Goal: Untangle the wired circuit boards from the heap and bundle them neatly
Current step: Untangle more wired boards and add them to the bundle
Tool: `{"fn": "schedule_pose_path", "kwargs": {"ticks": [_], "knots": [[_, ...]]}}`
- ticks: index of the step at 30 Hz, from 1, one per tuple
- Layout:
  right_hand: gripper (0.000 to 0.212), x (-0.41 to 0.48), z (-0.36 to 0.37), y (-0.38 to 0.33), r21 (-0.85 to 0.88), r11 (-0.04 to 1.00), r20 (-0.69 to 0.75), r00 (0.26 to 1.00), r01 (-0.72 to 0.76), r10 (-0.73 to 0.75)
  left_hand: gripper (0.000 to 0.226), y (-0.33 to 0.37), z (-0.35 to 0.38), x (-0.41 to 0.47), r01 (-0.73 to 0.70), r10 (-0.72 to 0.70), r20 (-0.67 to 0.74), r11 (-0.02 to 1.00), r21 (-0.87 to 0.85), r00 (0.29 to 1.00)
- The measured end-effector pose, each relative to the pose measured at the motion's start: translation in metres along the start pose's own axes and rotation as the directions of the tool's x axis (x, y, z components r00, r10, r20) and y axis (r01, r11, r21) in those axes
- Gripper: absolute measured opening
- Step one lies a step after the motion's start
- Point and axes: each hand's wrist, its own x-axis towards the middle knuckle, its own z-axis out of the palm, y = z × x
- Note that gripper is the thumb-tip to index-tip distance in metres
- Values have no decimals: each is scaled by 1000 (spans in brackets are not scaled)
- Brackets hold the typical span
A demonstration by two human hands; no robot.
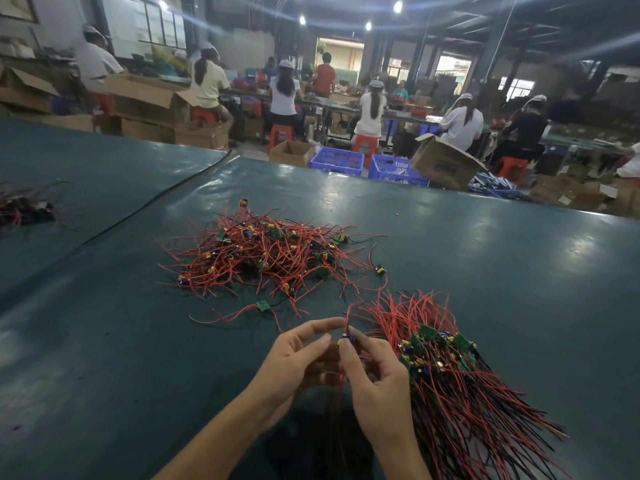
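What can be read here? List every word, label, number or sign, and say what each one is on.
No text can be read in this picture.
Cardboard box, dark printed block on its side: too blurred to read.
Circuit boards in the bundle on the right: any markings are too small to read.
Board pinched by the right hand: too small to read.

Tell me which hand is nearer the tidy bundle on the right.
Right. The right hand, pinching a wired board, is next to the left edge of the bundle; the left hand is beyond the right one, farther left.
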Motion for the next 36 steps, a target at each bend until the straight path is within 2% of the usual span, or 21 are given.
{"fn": "schedule_pose_path", "kwargs": {"ticks": [3,7,9,12,15,17,19,21,23,26,28,30,32,36], "knots": [[11,2,-2,0,3,1000,-21,1000,1,-1,30,-1,0,0,-8,6,45,999,48,999],[11,2,-2,-1,65,994,-36,995,-89,92,40,-2,1,-1,-29,17,91,990,138,996],[19,0,-2,-5,164,981,-55,992,-103,113,43,0,2,-3,1,-15,117,992,125,993],[23,3,-6,-8,261,963,-188,975,-68,120,42,2,0,-3,109,-124,193,990,88,973],[17,7,-12,-9,519,847,-203,947,-113,251,33,5,-7,-3,172,-195,227,978,115,954],[17,10,-18,-10,681,710,-127,927,-176,352,27,7,-11,-1,194,-209,172,976,101,963],[18,11,-21,-13,736,649,-101,916,-193,387,26,9,-15,3,207,-205,79,978,-23,976],[15,12,-22,-13,741,650,-133,910,-171,392,28,14,-21,7,168,-174,-19,968,-184,985],[10,13,-20,-13,690,707,-173,913,-156,370,33,19,-29,11,66,-99,-115,963,-263,989],[14,13,-16,-8,526,837,-248,914,-150,320,22,23,-39,14,-66,19,-232,978,-196,972],[15,13,-14,-7,506,854,-294,908,-118,299,17,22,-42,15,-123,71,-338,983,-135,938],[15,12,-14,-10,569,820,-332,893,-66,303,17,19,-44,17,-160,94,-450,981,-109,888],[16,13,-17,-13,675,738,-343,879,-14,331,17,17,-47,17,-182,95,-543,977,-107,834],[13,14,-22,-12,799,601,-347,823,9,450,16,16,-52,21,-175,66,-626,978,-114,777]]}}
